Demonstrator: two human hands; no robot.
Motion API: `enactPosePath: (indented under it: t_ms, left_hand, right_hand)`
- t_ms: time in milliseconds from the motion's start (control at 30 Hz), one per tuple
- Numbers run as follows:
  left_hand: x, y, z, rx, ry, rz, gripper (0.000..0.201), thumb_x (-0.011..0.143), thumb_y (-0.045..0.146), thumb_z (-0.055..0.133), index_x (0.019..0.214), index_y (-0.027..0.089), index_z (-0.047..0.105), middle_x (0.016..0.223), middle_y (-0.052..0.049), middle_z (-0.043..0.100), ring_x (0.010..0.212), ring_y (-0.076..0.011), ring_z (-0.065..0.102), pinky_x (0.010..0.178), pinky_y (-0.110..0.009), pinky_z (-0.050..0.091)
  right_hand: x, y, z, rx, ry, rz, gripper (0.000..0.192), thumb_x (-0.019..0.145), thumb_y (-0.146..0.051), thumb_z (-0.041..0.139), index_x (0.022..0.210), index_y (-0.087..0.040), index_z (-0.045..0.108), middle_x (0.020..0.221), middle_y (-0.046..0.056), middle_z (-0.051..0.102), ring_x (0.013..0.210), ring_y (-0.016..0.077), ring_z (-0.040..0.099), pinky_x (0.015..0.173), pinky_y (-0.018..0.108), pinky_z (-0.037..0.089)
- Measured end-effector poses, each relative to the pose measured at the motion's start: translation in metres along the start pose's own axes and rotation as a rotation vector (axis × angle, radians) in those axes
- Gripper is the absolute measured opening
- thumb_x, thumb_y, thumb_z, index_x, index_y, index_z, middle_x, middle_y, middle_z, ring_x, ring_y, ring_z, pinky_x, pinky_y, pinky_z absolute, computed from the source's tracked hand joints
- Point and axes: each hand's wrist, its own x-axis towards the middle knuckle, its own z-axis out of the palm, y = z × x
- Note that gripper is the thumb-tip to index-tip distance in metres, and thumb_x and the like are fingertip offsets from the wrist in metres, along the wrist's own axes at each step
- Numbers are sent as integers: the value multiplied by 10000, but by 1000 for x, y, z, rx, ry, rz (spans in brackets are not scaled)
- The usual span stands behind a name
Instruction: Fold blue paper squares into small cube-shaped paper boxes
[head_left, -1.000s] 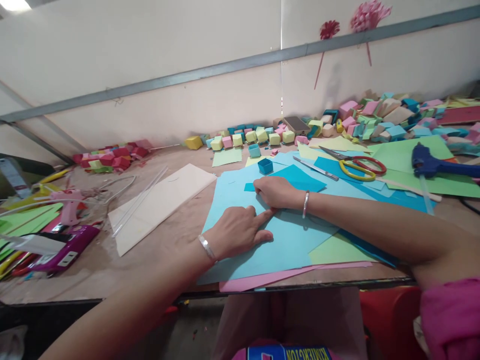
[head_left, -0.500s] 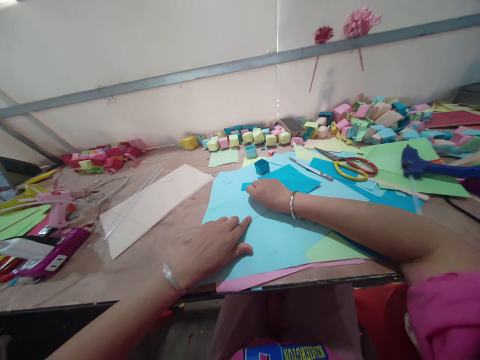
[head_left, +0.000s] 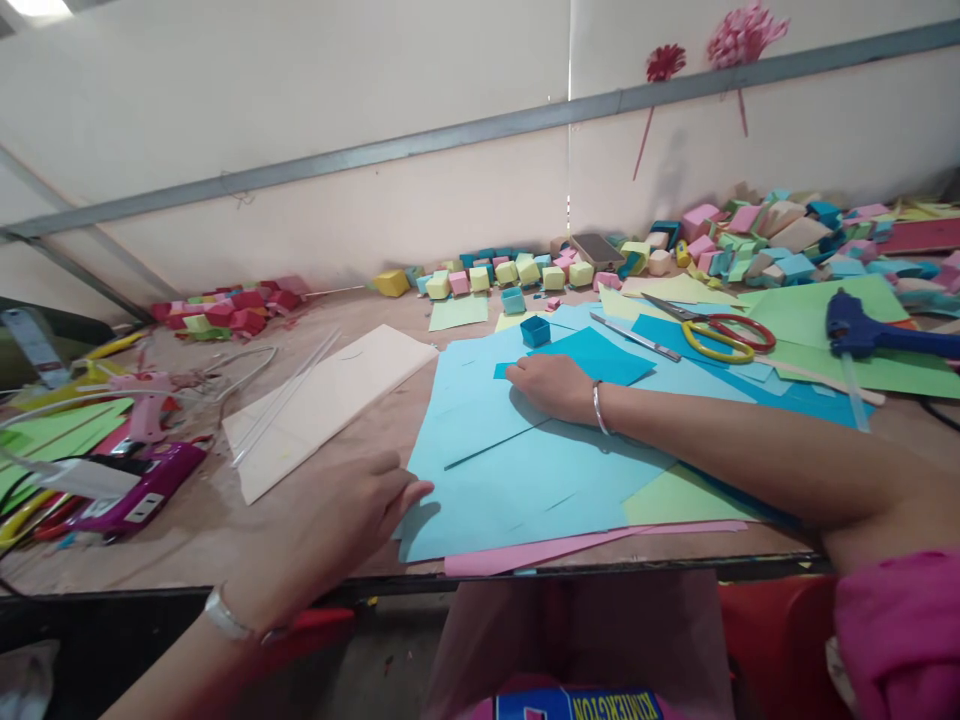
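In the head view, the left hand (head_left: 341, 525) lies on the worktop (head_left: 187, 530) with its grip spread and fingers loosely extended; the fingertips (head_left: 420, 490) touch the near left edge of the light blue sheet (head_left: 510, 470). It pinches nothing. The right hand (head_left: 551, 385) rests palm down on the same sheet, further from the person, with fingers flat and close together, pressing the paper rather than gripping it. Each wrist carries one silver bangle, two in all.

One straight crease or cut line runs across the light blue sheet between the two hands. Just beyond the right hand's fingers lies one darker blue square of paper (head_left: 600, 355), and just past that stands one small open blue paper box (head_left: 535, 331). Under the light blue sheet, toward the person from the right forearm, one green sheet (head_left: 675, 500) and one pink sheet (head_left: 525, 555) stick out at the worktop's edge.

Well to the right of the right hand lie one pair of scissors (head_left: 716, 335) with a yellow and a red handle, and one blue glue gun (head_left: 862, 330). To the left of the left hand lies one pale board (head_left: 322, 405), and further left one pink glue gun (head_left: 146, 410). Far beyond both hands, along the wall, sit many small paper cubes (head_left: 525, 272), too many to count.
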Motion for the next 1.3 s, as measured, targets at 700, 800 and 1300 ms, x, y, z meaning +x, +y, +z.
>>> enactPosePath:
  t_ms: [700, 800, 1300]
  left_hand:
    - [102, -6, 18, -421, 251, -277, 212, 691, 396, 681, 693, 184, 684, 636, 21, 661, 573, -127, 520, 567, -251, 377]
    - [100, 0, 22, -373, 317, -222, 216, 748, 395, 638, 731, 182, 670, 688, 8, 669, 618, -136, 542, 607, -255, 395]
    - [98, 1, 27, -450, 330, -243, 217, 764, 391, 654, 817, 183, 687, 785, -18, 698, 708, -173, 597, 667, -278, 433]
  right_hand:
    - [-2, 9, 6, -136, 734, -228, 380, 946, -138, 413, 1299, -209, 534, 1317, 104, 555, 1091, 241, 458, 807, 370, 351]
    - [-6, 8, 4, -174, 657, -295, 399, 955, -138, 398, 1315, -253, 525, 1347, 83, 540, 1107, 228, 457, 834, 366, 330]
    - [-8, 5, 1, -150, 521, -306, 326, 1000, -197, 302, 1134, -253, 594, 1297, 63, 565, 1139, 229, 444, 901, 411, 267]
